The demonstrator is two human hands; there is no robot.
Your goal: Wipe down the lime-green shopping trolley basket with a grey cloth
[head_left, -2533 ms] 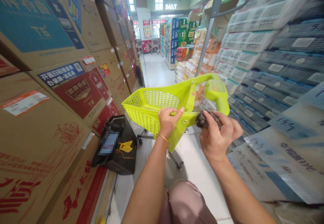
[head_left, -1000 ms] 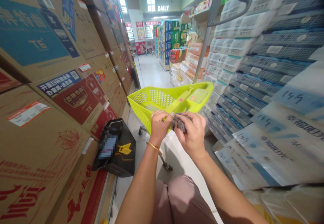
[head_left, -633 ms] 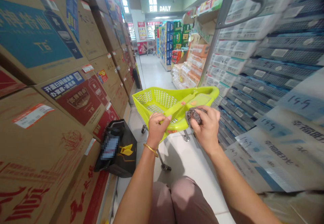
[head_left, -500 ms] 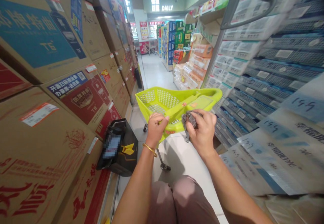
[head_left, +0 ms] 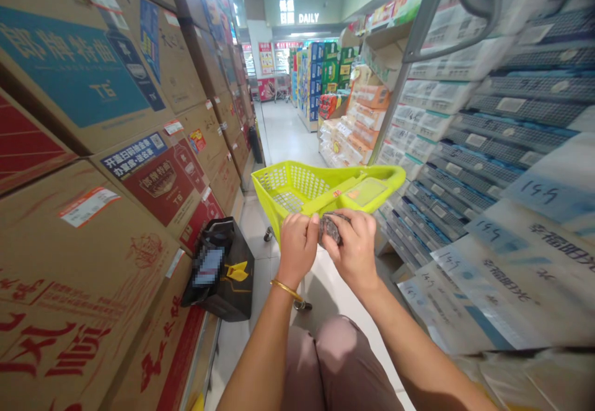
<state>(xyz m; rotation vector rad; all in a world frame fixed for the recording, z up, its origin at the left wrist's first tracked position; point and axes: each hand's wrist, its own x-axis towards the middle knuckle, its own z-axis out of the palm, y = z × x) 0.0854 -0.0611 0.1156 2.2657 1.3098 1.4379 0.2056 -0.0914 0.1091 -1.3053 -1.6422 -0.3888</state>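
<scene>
A lime-green shopping cart (head_left: 290,189) with a perforated basket stands in front of my knees. My left hand (head_left: 299,245) is closed over the near edge of the cart, thumb on top, a gold bangle on its wrist. Just beside it, my right hand (head_left: 356,247) grips a crumpled dark grey cloth (head_left: 331,230) against that same edge. The two hands almost touch, and together they hide most of the near rim. Behind the right hand, the cart's flat tray (head_left: 367,191) shows.
Stacked cartons (head_left: 139,107) form a wall on the left. A black bag (head_left: 227,299) with a yellow tag stands at their foot. On the right are piled packages (head_left: 493,119) and a grey handle-shaped loop (head_left: 493,2). The tiled aisle (head_left: 283,123) runs ahead between displays.
My right hand has slid left along the near edge with the cloth, closing the gap to my left hand. The left hand has shifted slightly right and down in view.
</scene>
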